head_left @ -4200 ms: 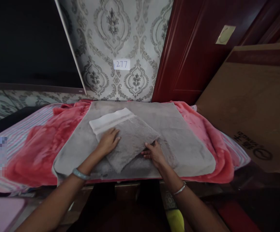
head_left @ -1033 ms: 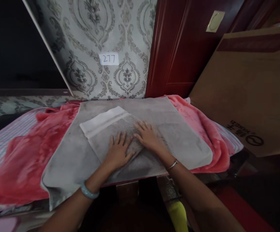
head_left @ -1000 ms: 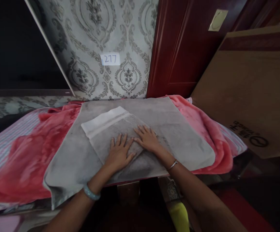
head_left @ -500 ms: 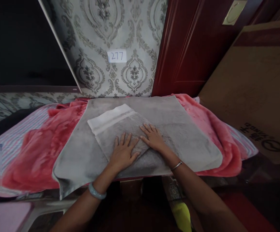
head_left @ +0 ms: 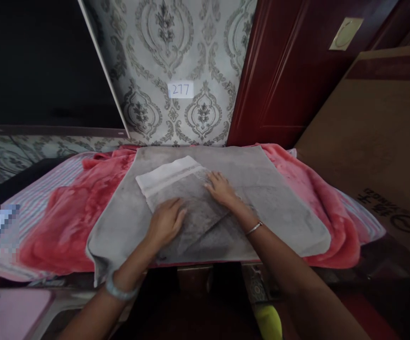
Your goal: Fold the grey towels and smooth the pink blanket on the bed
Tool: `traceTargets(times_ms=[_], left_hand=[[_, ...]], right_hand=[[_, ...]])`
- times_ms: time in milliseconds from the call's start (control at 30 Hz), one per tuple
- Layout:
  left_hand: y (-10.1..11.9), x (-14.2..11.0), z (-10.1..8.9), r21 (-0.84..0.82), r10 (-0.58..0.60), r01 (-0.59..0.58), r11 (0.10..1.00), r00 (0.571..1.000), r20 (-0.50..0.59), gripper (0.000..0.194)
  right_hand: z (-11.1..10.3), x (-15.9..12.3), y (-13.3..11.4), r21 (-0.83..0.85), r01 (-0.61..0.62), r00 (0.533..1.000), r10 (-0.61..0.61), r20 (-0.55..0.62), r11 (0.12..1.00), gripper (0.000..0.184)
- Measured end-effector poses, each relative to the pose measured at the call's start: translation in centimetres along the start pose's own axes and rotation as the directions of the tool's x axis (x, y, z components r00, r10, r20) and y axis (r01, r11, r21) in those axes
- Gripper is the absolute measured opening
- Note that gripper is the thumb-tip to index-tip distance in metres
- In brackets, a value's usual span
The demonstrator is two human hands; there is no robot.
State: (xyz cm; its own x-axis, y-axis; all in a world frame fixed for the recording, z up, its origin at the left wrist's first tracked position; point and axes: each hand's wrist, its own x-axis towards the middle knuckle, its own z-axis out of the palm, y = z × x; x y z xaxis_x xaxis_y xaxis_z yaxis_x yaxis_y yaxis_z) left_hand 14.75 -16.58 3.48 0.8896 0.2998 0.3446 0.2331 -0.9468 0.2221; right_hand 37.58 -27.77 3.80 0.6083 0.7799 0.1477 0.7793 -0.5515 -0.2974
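Note:
A folded grey towel [head_left: 187, 198] with a white band at its far end lies on a larger grey towel [head_left: 276, 203] spread over a red blanket [head_left: 66, 212]. My left hand [head_left: 166, 222] rests on the folded towel's near left edge, fingers bent over it. My right hand [head_left: 221, 189] lies flat on the folded towel's right side, fingers stretched out and apart. Both wrists wear bracelets.
A striped sheet [head_left: 35, 189] lies under the blanket. Patterned wallpaper with a label reading 277 [head_left: 180, 89] stands behind. A dark red door [head_left: 290, 71] and a large cardboard box [head_left: 378, 141] are on the right. A dark screen [head_left: 42, 61] fills the upper left.
My hands have moved apart over the folded towel: the left slid back and left to its near edge, the right moved farther up and right. The head camera shifted slightly.

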Motion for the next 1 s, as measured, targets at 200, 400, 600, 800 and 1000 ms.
traceTargets(times_ms=[200, 400, 600, 800, 1000], left_hand=[[-1.0, 8.2, 1.6, 0.185, -0.108, 0.083, 0.979, 0.986, 0.127, 0.057], [-2.1, 7.5, 4.5, 0.253, -0.148, 0.105, 0.962, 0.977, 0.155, 0.058], [-2.1, 7.5, 4.3, 0.253, -0.149, 0.105, 0.962, 0.975, 0.164, 0.059], [-2.1, 7.5, 4.3, 0.243, -0.137, 0.099, 0.965, 0.980, 0.143, 0.058], [-2.2, 7.5, 4.3, 0.224, -0.133, 0.101, 0.969, 0.982, 0.136, 0.059]], right_hand=[[2.4, 1.2, -2.4, -0.059, -0.075, 0.997, 0.075, 0.001, 0.995, 0.064], [3.8, 0.9, -1.6, -0.063, -0.048, 0.999, 0.048, -0.011, 0.997, 0.064], [3.3, 0.4, -1.5, -0.073, -0.033, 0.999, 0.035, 0.026, 0.997, 0.066], [3.1, -2.0, -0.1, -0.105, -0.034, 0.996, 0.042, 0.074, 0.994, 0.067], [1.8, -4.5, -0.4, -0.120, -0.064, 0.991, 0.077, 0.106, 0.991, 0.064]])
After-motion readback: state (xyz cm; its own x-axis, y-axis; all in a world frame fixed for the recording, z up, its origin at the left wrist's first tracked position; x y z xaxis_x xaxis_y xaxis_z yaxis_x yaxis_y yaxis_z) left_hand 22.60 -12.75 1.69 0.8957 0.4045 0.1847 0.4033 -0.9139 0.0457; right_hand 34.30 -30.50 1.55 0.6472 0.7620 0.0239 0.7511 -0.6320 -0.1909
